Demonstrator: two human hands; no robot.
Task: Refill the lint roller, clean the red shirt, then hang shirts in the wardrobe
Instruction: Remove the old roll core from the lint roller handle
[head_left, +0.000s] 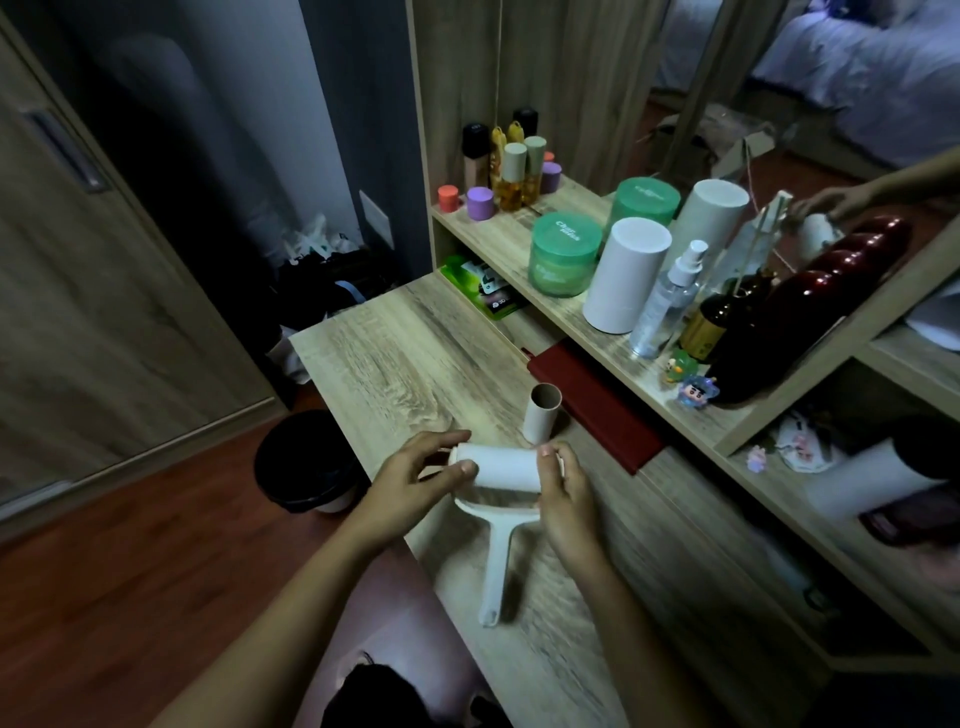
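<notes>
Over the desk (395, 353), fingers (445, 439) of left hand (410, 480) and right hand (565, 491) pinch the roll (506, 467)

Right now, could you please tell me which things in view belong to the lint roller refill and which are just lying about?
In the job: white refill roll, gripped by left hand and right hand; lint roller handle; empty cardboard core.
Lying about: green jar, spray bottle, red notebook, toy figure.

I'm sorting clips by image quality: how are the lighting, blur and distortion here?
Head view: dim, the bin nearly black; wide-angle lens bows the desk edge and shelf; glare spots on the glossy red case; left hand, right hand and lint roller slightly soft.
</notes>
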